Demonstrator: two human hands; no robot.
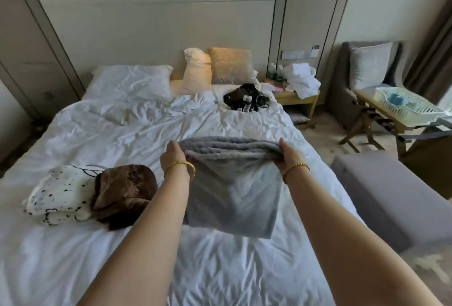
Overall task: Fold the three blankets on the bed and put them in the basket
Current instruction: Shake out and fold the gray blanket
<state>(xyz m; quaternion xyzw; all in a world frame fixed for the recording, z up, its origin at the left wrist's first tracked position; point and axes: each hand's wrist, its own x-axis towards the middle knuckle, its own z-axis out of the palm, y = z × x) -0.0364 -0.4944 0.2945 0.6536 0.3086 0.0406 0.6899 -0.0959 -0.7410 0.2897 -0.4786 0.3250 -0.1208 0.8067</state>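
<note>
grey blanket (232, 193): plush, pale grey, folded to several layers; thick layered fold edge runs along the top, between the two hands; rest hangs down as a flat panel toward the near side. Held up over the bed (97, 134), centre of view; cannot tell if its lower edge touches the sheet.
left hand (172, 157): grip closed on the left end of the fold edge, fingers wrapped round behind the cloth, back of hand facing the camera. Gold bangle (182, 166) on the wrist.
right hand (289, 156): grip closed on the right end of the fold edge, thumb on the near side, fingers hidden behind. Gold bead bracelet (297, 167) on the wrist.
brown blanket (124, 192): shiny, velvety, loosely folded, on the bed left of the grey one, lying partly over the spotted one.
spotted blanket (62, 194): white with black spots, bunched, near-left part of the bed, touching the brown one.
basket (413, 106): pale plastic, slatted wall, on a wooden surface (374, 103) far right, well apart from the bed.
bed: white, creased sheets; pillows (198, 70) at the far end; black gear with cables (244, 97) far right on it.
</note>
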